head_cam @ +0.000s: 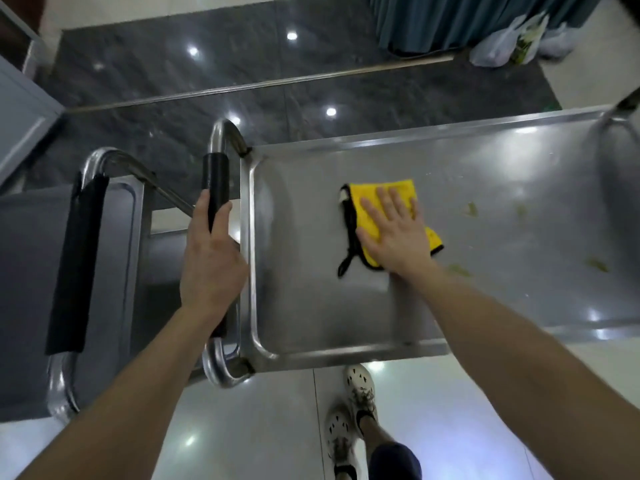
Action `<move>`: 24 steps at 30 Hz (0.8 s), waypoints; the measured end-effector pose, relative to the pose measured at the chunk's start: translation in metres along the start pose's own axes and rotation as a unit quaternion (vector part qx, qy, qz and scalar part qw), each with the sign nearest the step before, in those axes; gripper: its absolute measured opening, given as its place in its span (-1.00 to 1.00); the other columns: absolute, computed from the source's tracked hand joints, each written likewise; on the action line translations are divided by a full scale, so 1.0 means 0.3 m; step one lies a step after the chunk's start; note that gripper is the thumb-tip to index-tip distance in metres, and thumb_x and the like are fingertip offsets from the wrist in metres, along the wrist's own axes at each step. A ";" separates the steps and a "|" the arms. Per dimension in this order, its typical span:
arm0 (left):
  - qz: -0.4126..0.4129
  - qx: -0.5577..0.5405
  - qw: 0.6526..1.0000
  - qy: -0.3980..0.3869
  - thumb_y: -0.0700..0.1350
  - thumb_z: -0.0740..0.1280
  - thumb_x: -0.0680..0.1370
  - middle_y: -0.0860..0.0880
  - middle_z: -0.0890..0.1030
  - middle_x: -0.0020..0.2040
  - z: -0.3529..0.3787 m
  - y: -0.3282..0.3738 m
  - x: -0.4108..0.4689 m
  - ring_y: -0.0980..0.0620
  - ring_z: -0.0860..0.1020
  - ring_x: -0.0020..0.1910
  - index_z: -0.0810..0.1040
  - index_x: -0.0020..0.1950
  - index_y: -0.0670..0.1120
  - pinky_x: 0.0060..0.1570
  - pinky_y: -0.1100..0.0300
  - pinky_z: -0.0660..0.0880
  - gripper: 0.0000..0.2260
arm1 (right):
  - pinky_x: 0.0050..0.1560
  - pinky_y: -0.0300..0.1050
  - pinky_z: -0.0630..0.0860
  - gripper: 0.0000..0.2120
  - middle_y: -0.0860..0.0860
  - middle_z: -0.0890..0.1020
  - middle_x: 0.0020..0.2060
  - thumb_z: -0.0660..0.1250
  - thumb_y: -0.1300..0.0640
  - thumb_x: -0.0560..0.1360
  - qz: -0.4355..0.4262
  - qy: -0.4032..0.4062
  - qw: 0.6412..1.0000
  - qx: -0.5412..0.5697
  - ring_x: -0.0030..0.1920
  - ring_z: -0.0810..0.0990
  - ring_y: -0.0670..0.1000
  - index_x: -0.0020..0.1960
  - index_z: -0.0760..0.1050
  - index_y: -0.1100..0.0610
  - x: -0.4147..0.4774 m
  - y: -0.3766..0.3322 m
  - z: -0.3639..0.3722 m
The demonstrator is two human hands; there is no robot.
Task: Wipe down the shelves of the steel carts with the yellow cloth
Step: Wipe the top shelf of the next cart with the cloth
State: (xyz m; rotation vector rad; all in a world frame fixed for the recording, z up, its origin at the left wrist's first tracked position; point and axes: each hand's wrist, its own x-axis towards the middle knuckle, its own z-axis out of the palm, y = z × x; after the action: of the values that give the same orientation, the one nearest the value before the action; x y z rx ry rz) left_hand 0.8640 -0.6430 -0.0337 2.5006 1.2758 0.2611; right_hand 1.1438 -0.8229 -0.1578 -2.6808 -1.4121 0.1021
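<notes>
A steel cart's top shelf (311,306) fills the middle and right of the view. On it lies the yellow cloth (372,199) with a black edge and loop. My right hand (394,233) presses flat on the cloth with straight, spread fingers. My left hand (211,258) grips the black-padded handle (215,181) at the cart's left end. Small green scraps (471,209) lie on the shelf to the right of the cloth.
A second steel cart (20,271) with its own black-padded handle (76,265) stands close on the left. Plastic bags (502,46) and a teal curtain (467,19) are at the far right. My feet in white shoes (356,403) stand below the shelf's near edge.
</notes>
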 end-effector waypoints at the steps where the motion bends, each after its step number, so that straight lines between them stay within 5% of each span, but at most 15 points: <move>1: 0.000 0.002 1.000 0.003 -0.34 0.33 0.62 -0.10 0.08 0.74 0.002 -0.001 0.001 -0.26 0.32 0.62 0.31 0.67 -0.09 0.54 -0.23 0.43 -0.39 | 0.67 0.31 -0.10 -0.35 0.05 0.12 0.74 0.08 -0.34 0.69 0.040 -0.001 0.999 0.000 0.74 0.02 0.13 0.72 0.17 -0.15 0.097 0.002 0.000; 4: -0.008 0.007 1.000 0.009 -0.31 0.34 0.63 -0.07 0.08 0.74 0.012 -0.008 -0.001 -0.24 0.35 0.61 0.31 0.66 -0.08 0.50 -0.23 0.47 -0.40 | 0.64 0.42 -0.11 -0.32 0.14 0.11 0.73 0.02 -0.35 0.67 0.120 -0.004 0.992 0.036 0.73 0.01 0.21 0.73 0.15 -0.13 0.349 -0.108 0.009; 6: -0.001 0.007 1.000 0.012 -0.31 0.34 0.62 -0.06 0.08 0.74 0.014 -0.015 0.000 -0.24 0.37 0.60 0.32 0.65 -0.08 0.49 -0.22 0.48 -0.40 | 0.63 0.46 -0.12 -0.31 0.18 0.10 0.73 0.02 -0.34 0.66 0.101 -0.005 0.994 0.041 0.73 0.00 0.25 0.73 0.16 -0.10 0.424 -0.250 0.025; 12: 0.003 -0.002 1.000 0.007 -0.31 0.30 0.64 -0.11 0.11 0.74 -0.007 -0.018 0.012 -0.21 0.27 0.68 0.34 0.65 -0.12 0.55 -0.23 0.41 -0.44 | 0.59 0.50 -0.01 -0.38 0.21 0.20 0.70 0.14 -0.25 0.68 -0.110 0.022 0.989 0.095 0.71 0.06 0.29 0.68 0.32 -0.03 0.030 -0.569 0.091; 17: -0.001 -0.007 1.000 0.007 -0.34 0.28 0.62 -0.10 0.12 0.75 -0.017 -0.022 0.010 -0.21 0.27 0.67 0.38 0.63 -0.12 0.53 -0.22 0.42 -0.44 | 0.62 0.51 -0.05 -0.36 0.14 0.09 0.74 0.13 -0.26 0.70 -0.339 -0.075 0.931 0.116 0.74 -0.06 0.25 0.72 0.21 -0.07 -0.417 -0.563 0.143; 21: 0.005 -0.004 1.000 0.013 -0.35 0.28 0.60 -0.10 0.12 0.74 -0.011 -0.028 0.016 -0.19 0.28 0.67 0.38 0.63 -0.12 0.51 -0.20 0.44 -0.43 | 0.67 0.38 -0.06 -0.35 0.04 0.12 0.74 0.17 -0.32 0.66 -0.507 -0.089 0.855 0.056 0.74 -0.04 0.15 0.70 0.24 -0.14 -0.108 -0.417 0.111; 24: 0.013 0.002 1.000 0.013 -0.33 0.32 0.61 -0.11 0.11 0.75 0.000 -0.041 0.014 -0.20 0.28 0.67 0.36 0.64 -0.11 0.50 -0.21 0.46 -0.41 | 0.69 0.32 -0.07 -0.34 0.02 0.14 0.73 0.11 -0.35 0.67 -0.430 -0.071 0.900 0.017 0.74 0.00 0.12 0.72 0.17 -0.17 0.273 -0.401 0.087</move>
State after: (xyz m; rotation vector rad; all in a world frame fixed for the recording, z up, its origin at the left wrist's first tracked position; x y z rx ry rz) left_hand 0.8572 -0.6327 -0.0381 2.5275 1.2557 0.2991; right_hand 1.0887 -0.6860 -0.1691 -1.8043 -2.4490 0.2363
